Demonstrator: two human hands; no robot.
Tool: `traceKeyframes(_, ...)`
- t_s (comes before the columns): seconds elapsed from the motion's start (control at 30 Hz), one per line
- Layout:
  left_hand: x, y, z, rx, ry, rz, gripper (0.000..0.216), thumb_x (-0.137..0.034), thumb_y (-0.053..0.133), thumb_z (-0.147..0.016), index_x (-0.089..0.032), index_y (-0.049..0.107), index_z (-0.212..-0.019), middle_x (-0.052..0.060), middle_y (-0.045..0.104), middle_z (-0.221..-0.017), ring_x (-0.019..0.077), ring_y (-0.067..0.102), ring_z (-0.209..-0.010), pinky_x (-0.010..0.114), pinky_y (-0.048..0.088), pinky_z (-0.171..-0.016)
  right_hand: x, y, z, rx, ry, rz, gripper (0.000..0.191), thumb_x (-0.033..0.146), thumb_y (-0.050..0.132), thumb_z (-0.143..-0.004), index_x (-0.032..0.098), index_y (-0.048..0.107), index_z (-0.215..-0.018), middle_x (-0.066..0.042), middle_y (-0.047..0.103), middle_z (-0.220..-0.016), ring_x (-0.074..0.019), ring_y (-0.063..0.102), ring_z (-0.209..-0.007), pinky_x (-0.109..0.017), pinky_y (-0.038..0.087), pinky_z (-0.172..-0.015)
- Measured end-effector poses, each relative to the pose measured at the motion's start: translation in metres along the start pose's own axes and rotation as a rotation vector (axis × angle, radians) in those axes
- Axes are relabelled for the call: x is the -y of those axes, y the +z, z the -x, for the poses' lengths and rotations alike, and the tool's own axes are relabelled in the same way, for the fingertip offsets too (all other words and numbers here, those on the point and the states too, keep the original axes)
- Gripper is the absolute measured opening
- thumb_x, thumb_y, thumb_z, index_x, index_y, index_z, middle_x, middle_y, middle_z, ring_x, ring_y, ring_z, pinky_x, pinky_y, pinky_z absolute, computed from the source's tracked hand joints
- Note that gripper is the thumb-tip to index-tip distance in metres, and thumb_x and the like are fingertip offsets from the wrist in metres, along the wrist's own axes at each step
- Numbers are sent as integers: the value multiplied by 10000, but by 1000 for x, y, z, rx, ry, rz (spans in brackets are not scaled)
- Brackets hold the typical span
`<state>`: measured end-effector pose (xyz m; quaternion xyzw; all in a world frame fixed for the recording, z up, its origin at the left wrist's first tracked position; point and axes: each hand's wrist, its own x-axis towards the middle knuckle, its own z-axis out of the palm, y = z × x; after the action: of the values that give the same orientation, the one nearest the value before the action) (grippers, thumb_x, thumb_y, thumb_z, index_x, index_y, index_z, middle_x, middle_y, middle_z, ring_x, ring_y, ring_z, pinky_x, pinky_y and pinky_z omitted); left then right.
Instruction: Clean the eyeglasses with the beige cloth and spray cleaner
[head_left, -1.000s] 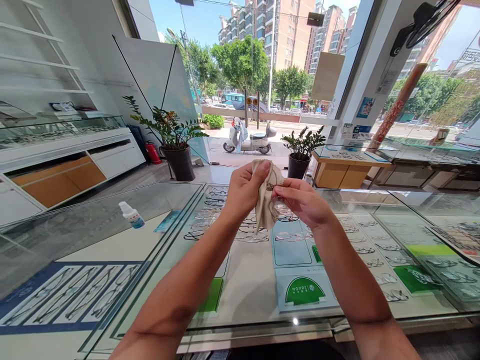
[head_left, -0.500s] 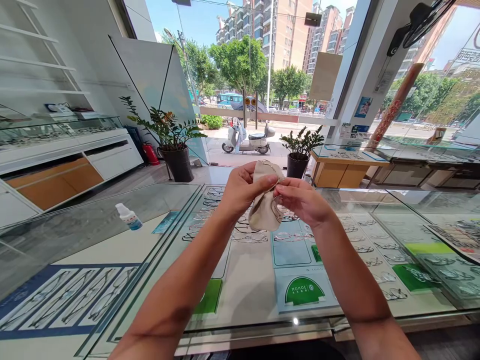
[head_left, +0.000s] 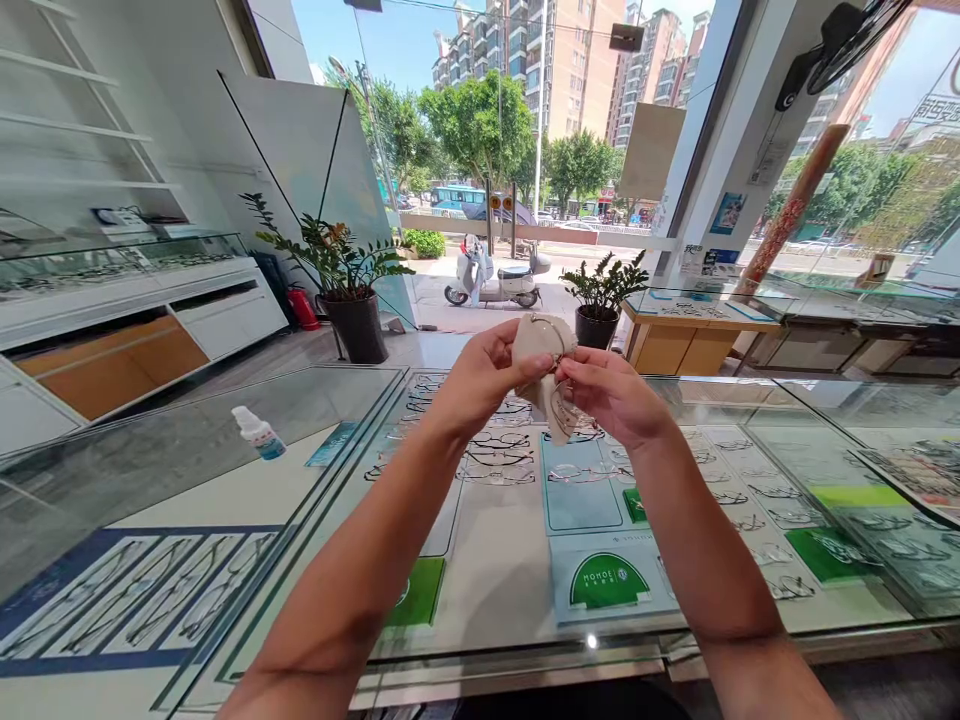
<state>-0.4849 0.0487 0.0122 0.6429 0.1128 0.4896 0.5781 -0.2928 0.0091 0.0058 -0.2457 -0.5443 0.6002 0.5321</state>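
Note:
My left hand (head_left: 480,382) pinches a beige cleaning cloth (head_left: 541,345) between thumb and fingers, held up above the glass display counter (head_left: 510,560). My right hand (head_left: 611,398) is closed on a thin-framed pair of glasses (head_left: 564,408), partly wrapped in the cloth; a lens shows just below the cloth. Both hands meet in the middle of the view, fingertips touching the cloth. Rows of glasses frames (head_left: 495,455) lie under the glass below my hands.
A small white spray bottle (head_left: 257,432) with a blue label stands on the left counter. Potted plants (head_left: 352,290) (head_left: 600,300) stand on the floor beyond. More glass cases run along the left wall and the right side. A scooter (head_left: 495,280) is parked outside.
The cloth has bunched up higher between my hands and hangs less far down. My hands have shifted slightly up and to the right, working the cloth over the glasses.

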Motion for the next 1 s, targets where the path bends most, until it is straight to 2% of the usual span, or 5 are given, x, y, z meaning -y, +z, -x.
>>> traceKeyframes(0.23, 14, 18, 2, -350, 108, -16, 455, -595, 928, -781, -185, 735, -823, 3, 719, -723, 101, 607, -579, 224, 508, -556, -10, 14, 2, 37, 4, 35, 341, 454, 966, -773, 218, 798, -954, -14, 740, -914, -128, 651, -814, -258, 581, -787)
traceKeyframes(0.4, 22, 11, -7, -356, 111, -11, 542, -737, 762, -887, -201, 710, -833, 17, 697, -698, 140, 645, -617, 253, 517, -557, -7, 10, 0, 12, -54, 82, 308, 463, 929, -819, 224, 751, -896, 15, 692, -891, -112, 618, -805, -250, 556, -798)
traceKeyframes(0.63, 9, -7, -7, -484, 308, -238, 376, -622, 718, -976, -248, 717, -1008, 0, 655, -780, 137, 610, -650, 265, 541, -600, 16, -6, 8, -64, -209, 159, 250, 445, 875, -877, 253, 719, -839, -31, 731, -1198, -176, 664, -1123, -348, 560, -1051)
traceKeyframes(0.8, -15, 2, 10, -449, 490, -706, 236, -449, 695, -1007, -245, 689, -890, -24, 530, -703, 136, 495, -622, 284, 492, -616, 24, -9, 13, -41, -172, 179, 256, 497, 818, -920, 269, 702, -904, -30, 752, -1085, -206, 704, -1110, -409, 563, -1085)
traceKeyframes(1.0, -26, 11, 18, -264, 688, -1121, 541, -515, 882, -868, -263, 692, -1308, 100, 721, -1335, 274, 678, -1216, 407, 585, -972, 26, -5, 18, 42, -220, 274, 199, 410, 711, -1019, 251, 703, -901, -9, 699, -889, -183, 670, -929, -378, 540, -994)
